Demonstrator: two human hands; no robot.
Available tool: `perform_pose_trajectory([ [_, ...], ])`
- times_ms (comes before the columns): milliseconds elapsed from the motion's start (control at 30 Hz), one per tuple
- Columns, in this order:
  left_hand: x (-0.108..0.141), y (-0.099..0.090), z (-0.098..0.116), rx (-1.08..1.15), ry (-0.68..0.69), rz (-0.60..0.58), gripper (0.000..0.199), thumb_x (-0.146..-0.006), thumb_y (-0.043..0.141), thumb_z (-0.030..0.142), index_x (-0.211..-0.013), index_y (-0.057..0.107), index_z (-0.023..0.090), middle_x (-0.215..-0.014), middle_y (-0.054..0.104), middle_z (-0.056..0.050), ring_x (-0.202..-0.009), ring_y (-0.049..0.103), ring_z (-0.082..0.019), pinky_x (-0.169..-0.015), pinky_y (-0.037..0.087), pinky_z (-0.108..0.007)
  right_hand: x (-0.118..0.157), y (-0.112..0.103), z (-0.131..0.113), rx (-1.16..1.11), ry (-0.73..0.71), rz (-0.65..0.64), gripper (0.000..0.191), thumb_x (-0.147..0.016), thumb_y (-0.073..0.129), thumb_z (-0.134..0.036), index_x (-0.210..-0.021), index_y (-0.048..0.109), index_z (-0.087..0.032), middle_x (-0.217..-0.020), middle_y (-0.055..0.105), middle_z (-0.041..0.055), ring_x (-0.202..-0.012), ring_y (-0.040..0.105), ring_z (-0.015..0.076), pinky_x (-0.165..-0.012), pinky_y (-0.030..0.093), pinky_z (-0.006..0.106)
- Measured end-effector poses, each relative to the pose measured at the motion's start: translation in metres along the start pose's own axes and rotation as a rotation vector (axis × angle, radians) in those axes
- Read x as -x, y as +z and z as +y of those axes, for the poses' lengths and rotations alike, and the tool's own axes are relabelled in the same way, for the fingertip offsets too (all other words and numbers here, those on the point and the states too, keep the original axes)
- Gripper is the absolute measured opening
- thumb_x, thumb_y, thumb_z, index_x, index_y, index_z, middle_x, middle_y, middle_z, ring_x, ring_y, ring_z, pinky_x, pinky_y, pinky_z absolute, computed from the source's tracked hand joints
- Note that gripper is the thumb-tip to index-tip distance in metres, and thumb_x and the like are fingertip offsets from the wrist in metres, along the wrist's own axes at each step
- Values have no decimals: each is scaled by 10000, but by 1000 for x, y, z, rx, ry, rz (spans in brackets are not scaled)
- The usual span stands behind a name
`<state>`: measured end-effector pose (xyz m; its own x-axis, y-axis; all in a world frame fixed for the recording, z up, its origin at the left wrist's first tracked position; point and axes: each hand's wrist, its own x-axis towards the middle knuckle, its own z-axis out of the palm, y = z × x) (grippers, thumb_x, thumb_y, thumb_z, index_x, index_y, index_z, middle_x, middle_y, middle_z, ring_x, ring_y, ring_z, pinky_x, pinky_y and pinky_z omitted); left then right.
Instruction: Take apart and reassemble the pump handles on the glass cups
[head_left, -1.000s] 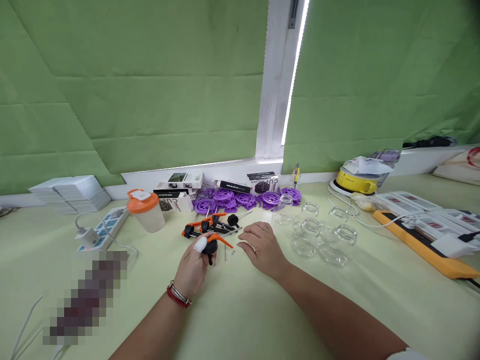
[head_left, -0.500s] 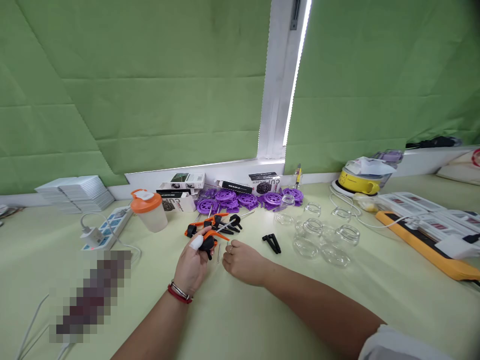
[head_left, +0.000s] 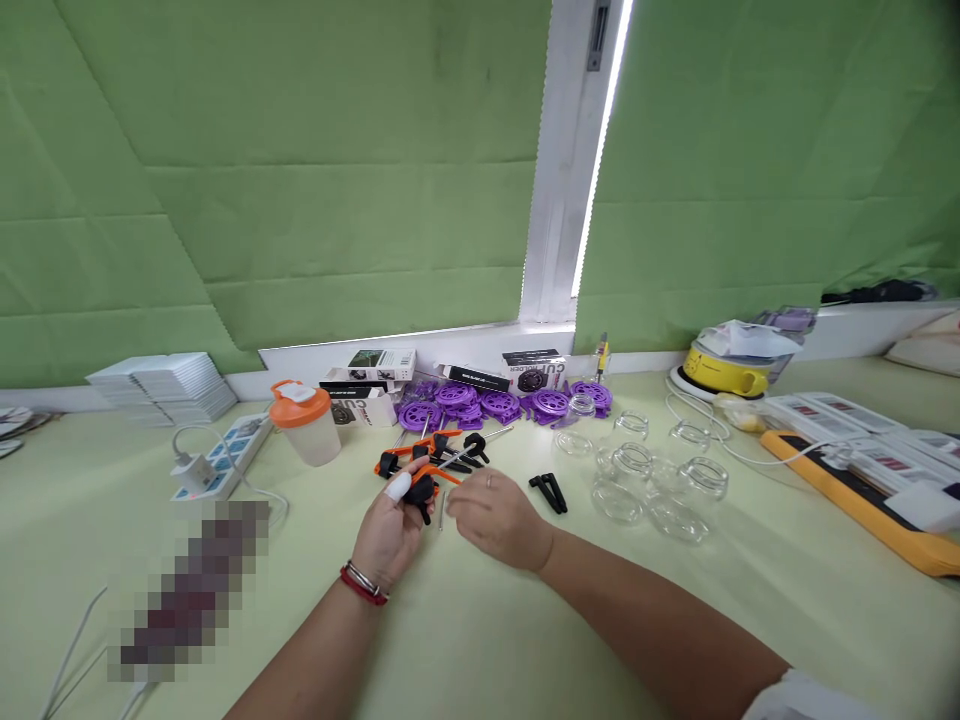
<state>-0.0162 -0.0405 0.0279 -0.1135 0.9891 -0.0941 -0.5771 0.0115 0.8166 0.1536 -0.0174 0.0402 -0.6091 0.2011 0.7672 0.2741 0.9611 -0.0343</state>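
Observation:
My left hand point(head_left: 390, 530), its thumb tip wrapped in white, is closed round an orange-and-black plastic part point(head_left: 422, 488) with a thin metal rod angling up and away. My right hand point(head_left: 504, 520) is just to the right, its fingers curled together by the part's orange tip; what they hold, if anything, is hidden. A short metal pin point(head_left: 442, 512) lies on the table between the hands. Just beyond them is a pile of similar orange-and-black parts point(head_left: 442, 440) with metal rods. Two black plastic pieces point(head_left: 548, 493) lie right of my right hand.
Purple wheel-shaped parts point(head_left: 457, 400) and small printed boxes point(head_left: 367, 405) line the back. Several clear glass-like cups point(head_left: 630, 470) stand on the right. An orange-lidded shaker bottle point(head_left: 304, 425) and a power strip point(head_left: 229, 455) are on the left. A yellow pot point(head_left: 724, 370) sits at the back right.
My right hand has lifted slightly and its fingers have shifted beside the orange tip. My left hand keeps its hold on the orange-and-black part. The whole view has moved a little.

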Motion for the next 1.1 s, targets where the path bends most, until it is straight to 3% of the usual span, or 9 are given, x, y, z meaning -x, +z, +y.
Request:
perform_pose_trajectory([
  [67, 2, 1, -4, 3, -31, -45, 319, -830, 536, 255, -1104, 625, 118, -810, 582, -70, -664, 524, -146, -582, 420, -274, -15, -7, -4, -184, 319, 239, 141, -843, 497, -134, -825, 623, -195, -848, 692, 44, -807, 620, 148, -760, 470, 295],
  [167, 6, 6, -11, -11, -60, -109, 330, -818, 560, 274, -1104, 623, 122, -832, 577, -67, -654, 516, -145, -576, 408, -278, -31, -6, -4, -495, 736, 377, 84, -791, 558, -196, -775, 640, -184, -775, 684, 37, -722, 640, 151, -691, 512, 280],
  [233, 9, 9, -14, -11, -74, -129, 301, -816, 565, 274, -1074, 633, 135, -816, 564, -51, -640, 506, -139, -580, 403, -281, -35, 0, -2, -668, 875, 363, 68, -748, 587, -217, -729, 637, -175, -694, 670, 26, -654, 642, 154, -637, 521, 277],
  [333, 12, 12, -14, -1, -103, -147, 254, -814, 568, 269, -1020, 647, 142, -787, 546, -39, -631, 493, -137, -583, 395, -284, -35, 7, 2, -809, 957, 329, 48, -701, 606, -219, -687, 621, -175, -633, 653, 12, -611, 645, 160, -591, 523, 273],
  [567, 12, 10, -12, -17, -127, -179, 282, -822, 565, 294, -1033, 639, 122, -799, 561, -57, -649, 503, -147, -588, 397, -287, -39, 4, 8, -842, 1022, 383, 75, -681, 622, -246, -698, 623, -174, -651, 649, 5, -590, 649, 154, -566, 533, 266],
  [733, 14, 13, -15, -17, -141, -181, 165, -808, 582, 274, -861, 642, 129, -740, 581, -50, -608, 520, -148, -568, 414, -290, -33, 8, 8, -759, 1031, 72, 57, -673, 610, -190, -700, 655, -168, -625, 645, 4, -582, 634, 151, -533, 495, 248],
  [833, 13, 12, -13, -12, -170, -157, 156, -792, 611, 280, -804, 641, 128, -739, 611, -60, -642, 556, -160, -587, 434, -285, -31, 5, 4, -590, 913, -85, 123, -711, 576, -154, -728, 694, -187, -686, 665, 13, -650, 623, 152, -605, 490, 269],
  [967, 10, 6, -9, -22, -170, -165, 246, -801, 624, 337, -934, 663, 134, -885, 661, -94, -811, 599, -197, -653, 460, -279, -26, 1, -1, -452, 681, -199, 128, -676, 675, -155, -782, 711, -218, -945, 677, 31, -949, 591, 198, -870, 436, 354],
  [1100, 9, 2, -4, -72, -173, -226, 343, -821, 611, 357, -1106, 638, 167, -1061, 647, -115, -1003, 576, -227, -733, 467, -281, -17, -1, -4, -406, 593, -281, 332, -598, 786, -179, -911, 683, -222, -1163, 606, 45, -1100, 516, 228, -972, 346, 408],
])
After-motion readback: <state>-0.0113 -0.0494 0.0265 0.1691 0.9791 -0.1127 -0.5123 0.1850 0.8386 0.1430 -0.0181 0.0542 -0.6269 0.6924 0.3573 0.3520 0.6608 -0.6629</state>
